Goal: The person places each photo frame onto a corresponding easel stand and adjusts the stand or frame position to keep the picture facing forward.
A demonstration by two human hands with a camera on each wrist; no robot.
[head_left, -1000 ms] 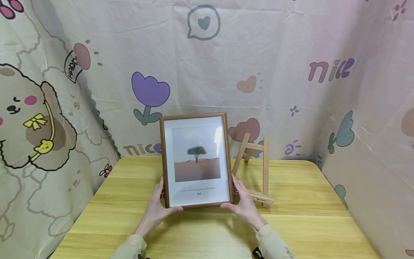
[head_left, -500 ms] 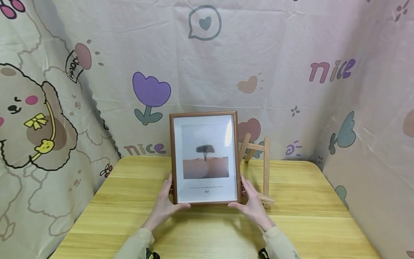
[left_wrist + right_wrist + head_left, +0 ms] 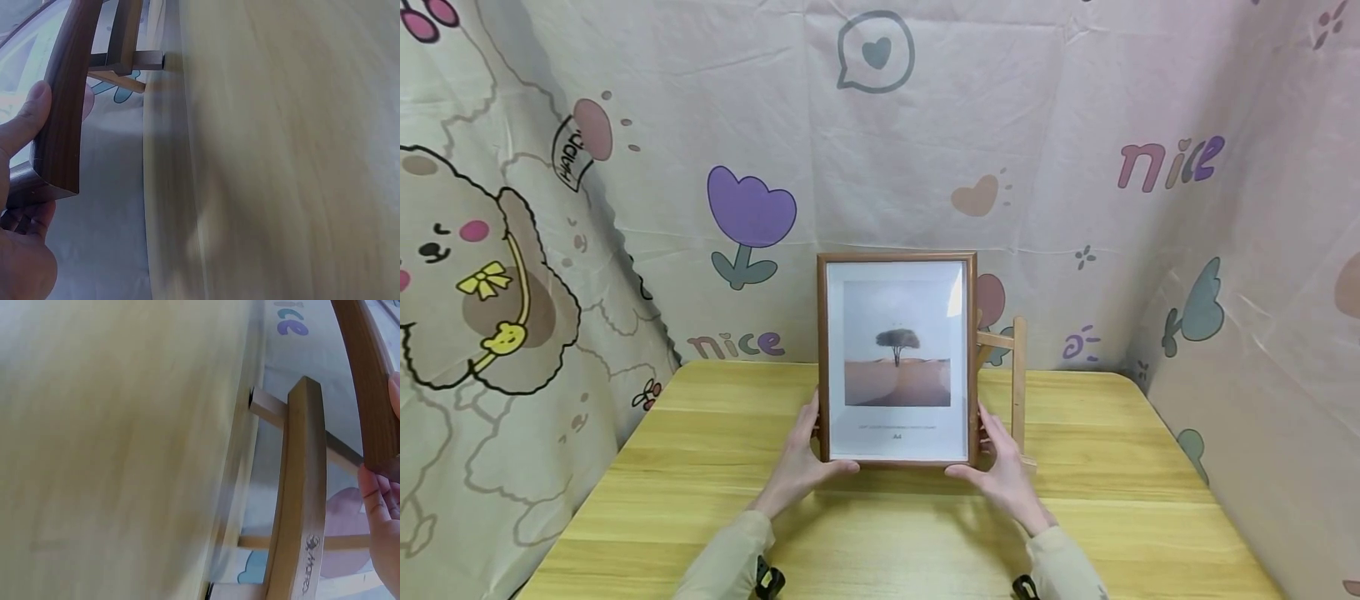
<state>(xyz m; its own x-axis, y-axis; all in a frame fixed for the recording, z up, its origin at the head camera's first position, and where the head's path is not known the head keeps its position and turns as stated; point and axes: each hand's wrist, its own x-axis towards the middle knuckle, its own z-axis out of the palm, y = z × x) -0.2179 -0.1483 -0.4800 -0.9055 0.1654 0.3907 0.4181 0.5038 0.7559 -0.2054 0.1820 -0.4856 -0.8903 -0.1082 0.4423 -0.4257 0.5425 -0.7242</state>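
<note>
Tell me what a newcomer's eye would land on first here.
Probably the brown-framed tree picture, near the middle of the head view, with the left hand and right hand gripping its lower corners. Next, the wooden easel, partly hidden behind it on the yellow table. Behind them, the purple flower stands out on the pale printed cloth.

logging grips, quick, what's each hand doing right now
Left hand: closed, holding the framed picture at its lower left corner.
Right hand: closed, holding the same framed picture at its lower right corner.
</note>
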